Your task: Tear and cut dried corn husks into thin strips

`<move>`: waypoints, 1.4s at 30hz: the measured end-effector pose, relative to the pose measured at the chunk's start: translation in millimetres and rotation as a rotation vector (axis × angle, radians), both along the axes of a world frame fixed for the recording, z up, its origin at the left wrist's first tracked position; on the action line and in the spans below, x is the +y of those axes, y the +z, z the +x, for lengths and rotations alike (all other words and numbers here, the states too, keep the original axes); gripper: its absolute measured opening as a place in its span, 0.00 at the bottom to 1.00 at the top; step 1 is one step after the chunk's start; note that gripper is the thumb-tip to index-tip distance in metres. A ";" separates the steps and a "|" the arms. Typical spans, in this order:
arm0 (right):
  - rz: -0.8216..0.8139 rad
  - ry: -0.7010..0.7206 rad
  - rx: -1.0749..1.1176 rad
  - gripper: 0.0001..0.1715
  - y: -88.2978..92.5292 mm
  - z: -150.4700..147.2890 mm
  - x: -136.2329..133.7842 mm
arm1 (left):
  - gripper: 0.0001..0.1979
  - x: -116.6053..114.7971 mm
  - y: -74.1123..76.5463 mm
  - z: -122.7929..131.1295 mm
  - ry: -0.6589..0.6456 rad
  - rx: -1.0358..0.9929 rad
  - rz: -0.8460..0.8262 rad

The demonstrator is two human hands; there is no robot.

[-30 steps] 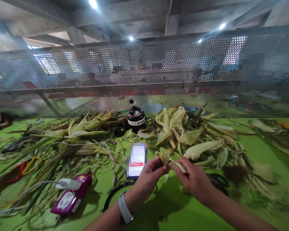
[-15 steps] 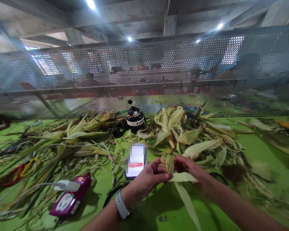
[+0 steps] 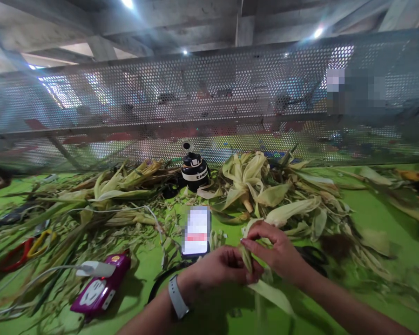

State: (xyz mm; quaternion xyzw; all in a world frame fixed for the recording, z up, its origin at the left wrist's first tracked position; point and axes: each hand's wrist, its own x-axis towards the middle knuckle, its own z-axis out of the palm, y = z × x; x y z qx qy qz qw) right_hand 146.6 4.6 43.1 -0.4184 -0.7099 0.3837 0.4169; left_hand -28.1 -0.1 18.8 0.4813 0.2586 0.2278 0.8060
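Note:
My left hand (image 3: 221,266), with a pale strap at its wrist, is closed around a folded green corn husk (image 3: 246,258). My right hand (image 3: 277,249) pinches the upper end of the same piece between thumb and fingers. A long pale husk strip (image 3: 274,296) hangs below both hands, slightly blurred. Just beyond the right hand lies a whitish husk bundle (image 3: 293,211), and behind it a pile of opened corn husks (image 3: 246,177). A phone (image 3: 196,230) with a lit screen lies beyond my left hand.
The green table (image 3: 139,298) carries scattered husk shreds. On the left lie a purple power bank (image 3: 103,288) with a white cable, scissors (image 3: 24,251) with red and yellow handles, and more husks (image 3: 125,186). A black bottle (image 3: 194,172) stands before a perforated metal screen (image 3: 209,102).
Both hands have shifted slightly; my right hand has come up over the husk's top and pinches it. My left hand has turned, its back now facing up. The hanging strip has swung.

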 end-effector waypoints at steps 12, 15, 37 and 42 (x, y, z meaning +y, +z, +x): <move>-0.357 0.052 0.163 0.16 9.3 11.2 13.6 | 0.18 3.1 -4.3 -8.8 0.065 0.008 -0.084; -0.485 0.140 0.114 0.22 14.8 12.3 9.3 | 0.17 6.4 -8.1 -10.4 0.099 -0.084 -0.085; -0.548 0.036 0.211 0.30 14.4 26.3 27.7 | 0.18 7.3 -3.1 -10.6 -0.050 -0.042 -0.134; -0.159 -0.139 -0.160 0.19 6.6 34.7 34.9 | 0.17 8.1 -4.4 -9.0 -0.003 -0.059 -0.141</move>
